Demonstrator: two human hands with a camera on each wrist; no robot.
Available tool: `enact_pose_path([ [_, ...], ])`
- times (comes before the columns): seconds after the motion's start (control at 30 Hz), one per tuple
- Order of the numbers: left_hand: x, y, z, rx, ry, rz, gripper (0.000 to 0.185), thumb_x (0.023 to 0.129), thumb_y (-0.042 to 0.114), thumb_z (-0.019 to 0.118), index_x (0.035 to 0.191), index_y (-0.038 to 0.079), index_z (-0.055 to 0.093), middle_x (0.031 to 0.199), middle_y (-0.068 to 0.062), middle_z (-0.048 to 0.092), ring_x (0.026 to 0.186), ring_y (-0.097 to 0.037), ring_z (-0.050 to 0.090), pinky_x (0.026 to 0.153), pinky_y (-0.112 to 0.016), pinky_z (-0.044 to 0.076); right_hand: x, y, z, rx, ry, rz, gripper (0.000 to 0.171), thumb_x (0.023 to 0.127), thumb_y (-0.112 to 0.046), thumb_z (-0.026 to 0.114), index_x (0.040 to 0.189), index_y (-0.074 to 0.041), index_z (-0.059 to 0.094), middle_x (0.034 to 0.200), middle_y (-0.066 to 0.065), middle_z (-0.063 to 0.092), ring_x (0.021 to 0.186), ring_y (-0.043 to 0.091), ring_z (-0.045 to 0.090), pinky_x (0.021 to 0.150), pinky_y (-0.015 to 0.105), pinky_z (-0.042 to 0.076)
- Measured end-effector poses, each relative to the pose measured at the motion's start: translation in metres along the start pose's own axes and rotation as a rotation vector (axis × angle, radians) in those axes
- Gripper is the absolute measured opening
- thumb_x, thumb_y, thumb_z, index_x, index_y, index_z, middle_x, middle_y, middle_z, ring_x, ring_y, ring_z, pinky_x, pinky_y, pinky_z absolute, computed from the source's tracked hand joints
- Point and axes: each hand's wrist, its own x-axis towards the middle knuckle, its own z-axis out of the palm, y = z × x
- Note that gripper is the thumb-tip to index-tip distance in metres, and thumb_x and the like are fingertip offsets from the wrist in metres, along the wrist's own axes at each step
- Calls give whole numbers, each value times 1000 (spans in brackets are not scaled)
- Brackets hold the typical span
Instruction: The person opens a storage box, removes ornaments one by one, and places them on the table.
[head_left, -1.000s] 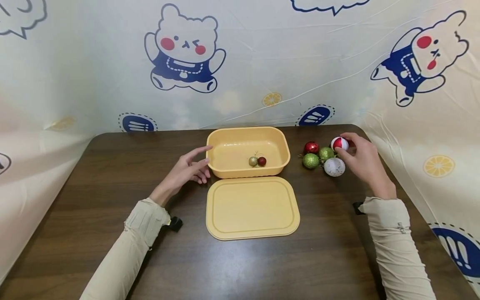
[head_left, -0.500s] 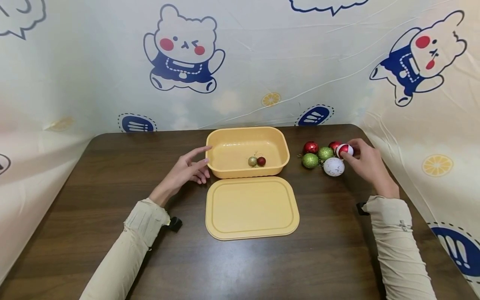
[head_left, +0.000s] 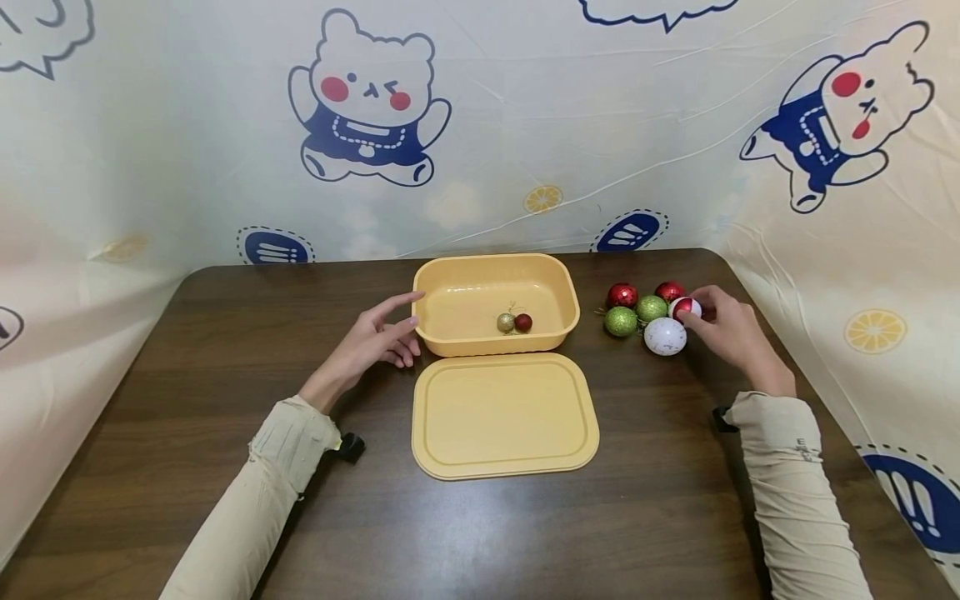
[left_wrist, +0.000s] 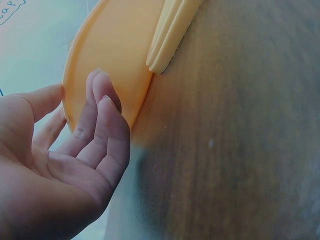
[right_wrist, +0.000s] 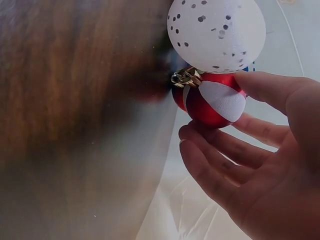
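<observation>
Right hand (head_left: 731,333) has come down since a second ago: the red-and-white bauble (head_left: 684,307) it pinches between thumb and fingers was lifted above the cluster, now sits low, touching the white speckled bauble (head_left: 665,336) at its 7 o'clock. Wrist view confirms the pinch; gold cap faces away from the palm.

Left hand (head_left: 372,340) unchanged, fingers relaxed and straight, tips against the left wall of the yellow tub (head_left: 438,329), holding nothing.

Tub holds two small baubles, gold (head_left: 506,322) and red (head_left: 523,322). Lid (head_left: 504,415) lies flat at the tub's 6 o'clock, nearly touching.

Cluster sits near the table's (head_left: 225,400) right edge; open table between tub and cluster is narrow. Broad bare table at 6 and 9 o'clock.
</observation>
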Motion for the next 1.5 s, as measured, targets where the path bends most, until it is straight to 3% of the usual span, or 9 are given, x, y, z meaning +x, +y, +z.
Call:
enact_pose_path([
  [0.67,-1,1,1,2,0,-5,57,102,34,58,154,21,38,82,-23,68,63,-25,66,60,-40,59,0,0,0,9,-76,54,52,103,-37,53,131,7,52,127,32,58,112,46,58,93,62,47],
  [1.07,0,1,0,5,-6,2,56,102,33,57,154,21,38,82,-22,68,64,-26,65,60,-40,59,0,-6,-4,26,-22,14,44,102,-30,57,126,8,56,121,32,61,106,46,62,89,61,50],
  [1.5,0,1,0,5,-8,-1,57,102,34,58,154,21,37,83,-24,67,64,-26,65,60,-41,59,0,-27,-10,47,49,-42,42,102,-28,58,126,7,56,116,32,63,102,45,63,87,62,50],
])
